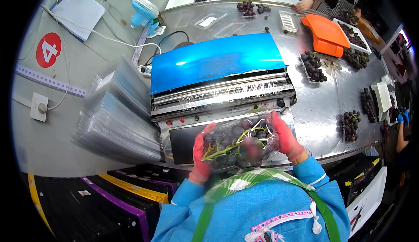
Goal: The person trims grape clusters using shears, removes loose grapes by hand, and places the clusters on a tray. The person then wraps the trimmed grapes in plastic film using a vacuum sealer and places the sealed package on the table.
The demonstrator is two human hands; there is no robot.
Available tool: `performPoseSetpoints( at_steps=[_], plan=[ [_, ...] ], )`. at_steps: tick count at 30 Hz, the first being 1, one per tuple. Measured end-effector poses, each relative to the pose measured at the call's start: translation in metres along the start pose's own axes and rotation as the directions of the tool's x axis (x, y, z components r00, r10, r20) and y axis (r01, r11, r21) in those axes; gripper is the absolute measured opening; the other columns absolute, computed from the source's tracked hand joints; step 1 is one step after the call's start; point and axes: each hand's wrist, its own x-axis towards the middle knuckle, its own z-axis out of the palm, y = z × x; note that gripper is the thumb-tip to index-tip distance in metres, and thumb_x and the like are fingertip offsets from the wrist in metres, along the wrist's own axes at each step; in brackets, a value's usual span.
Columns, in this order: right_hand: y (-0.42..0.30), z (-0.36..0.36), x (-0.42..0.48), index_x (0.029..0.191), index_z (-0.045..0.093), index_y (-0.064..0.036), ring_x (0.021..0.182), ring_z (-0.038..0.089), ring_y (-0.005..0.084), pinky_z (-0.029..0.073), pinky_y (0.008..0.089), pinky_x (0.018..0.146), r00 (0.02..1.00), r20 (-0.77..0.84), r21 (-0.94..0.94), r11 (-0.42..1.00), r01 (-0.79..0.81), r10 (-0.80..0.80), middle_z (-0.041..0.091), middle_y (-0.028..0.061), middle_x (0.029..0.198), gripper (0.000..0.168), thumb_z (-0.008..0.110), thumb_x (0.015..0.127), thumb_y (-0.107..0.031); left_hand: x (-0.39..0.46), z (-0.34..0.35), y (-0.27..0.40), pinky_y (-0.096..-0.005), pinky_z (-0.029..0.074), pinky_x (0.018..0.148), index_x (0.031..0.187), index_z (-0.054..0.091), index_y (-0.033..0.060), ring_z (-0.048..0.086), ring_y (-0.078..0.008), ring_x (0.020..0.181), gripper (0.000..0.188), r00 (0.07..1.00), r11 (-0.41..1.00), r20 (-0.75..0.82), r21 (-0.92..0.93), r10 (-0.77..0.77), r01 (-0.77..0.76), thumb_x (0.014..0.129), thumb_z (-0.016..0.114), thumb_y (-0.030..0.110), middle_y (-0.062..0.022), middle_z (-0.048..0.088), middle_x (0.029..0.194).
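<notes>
Between my two red-gloved hands is a clear plastic pack of dark grapes (242, 142), with film over the bunch and its green stems. My left hand (200, 153) grips the pack's left end, and my right hand (284, 137) grips its right end. The pack is over the front of a film wrapping machine (222, 94), partly covering its black plate (181, 147). Behind the plate are a roll of film and metal rollers, under a raised blue cover (216, 61). The underside of the pack is hidden.
Stacked clear plastic trays (121, 127) stand at the left, near a small blue fan (144, 12). On the metal table (317, 111) are an orange scale (327, 35) and several grape punnets (312, 66). Black crates (81, 206) stand below. Co-workers' hands show at the far right and top right.
</notes>
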Motion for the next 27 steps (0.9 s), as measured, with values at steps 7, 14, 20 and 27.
performPoseSetpoints(
  at_steps=[7, 14, 20, 27],
  plan=[
    [-0.024, 0.029, -0.024, 0.128, 0.045, -0.006, 0.108, 0.049, 0.0146, 0.040, 0.0282, 0.092, 0.907, -0.032, 0.123, 0.899, 0.421, -0.420, 0.049, 0.0044, 0.122, 0.040, 0.043, 0.097, -0.031, -0.008, 0.045, 0.017, -0.0430, 0.049, 0.086, 0.134, 0.037, 0.0026, 0.059, -0.0295, 0.098, 0.073, 0.953, 0.786, 0.225, -0.543, -0.202, 0.295, 0.089, 0.035, 0.060, -0.0157, 0.059, 0.110],
    [-0.047, 0.060, -0.041, 0.126, 0.045, -0.001, 0.100, 0.056, 0.0217, 0.048, 0.0309, 0.083, 0.918, 0.338, 0.639, 0.767, -0.063, -0.207, 0.054, 0.0133, 0.118, 0.070, 0.033, 0.091, -0.060, -0.018, 0.070, 0.031, -0.0425, 0.049, 0.086, 0.134, 0.034, 0.0020, 0.056, -0.0307, 0.102, 0.075, 0.938, 0.760, 0.267, -0.556, -0.219, 0.336, 0.085, 0.048, 0.057, -0.0172, 0.054, 0.116],
    [-0.042, 0.060, -0.032, 0.127, 0.041, 0.000, 0.094, 0.058, 0.0300, 0.054, 0.0327, 0.073, 0.772, 0.620, 0.636, 0.667, -0.388, -0.141, 0.053, 0.0219, 0.116, 0.078, 0.032, 0.087, -0.066, -0.033, 0.079, 0.048, -0.0395, 0.054, 0.072, 0.127, 0.042, 0.0063, 0.063, -0.0286, 0.079, 0.054, 0.824, 0.587, 0.566, -0.657, -0.030, 0.473, 0.086, 0.057, 0.039, -0.0131, 0.062, 0.094],
    [-0.053, 0.094, -0.010, 0.131, 0.039, -0.002, 0.099, 0.056, 0.0301, 0.052, 0.0319, 0.076, 0.605, 0.795, 0.281, 0.854, -0.437, 0.048, 0.052, 0.0215, 0.118, 0.076, 0.033, 0.088, -0.064, -0.067, 0.031, 0.038, -0.0427, 0.037, 0.098, 0.132, 0.041, 0.0178, 0.043, -0.0160, 0.119, 0.045, 0.976, 0.966, 0.197, -0.219, -0.097, 0.140, 0.091, 0.041, 0.037, -0.0039, 0.044, 0.132]
  ],
)
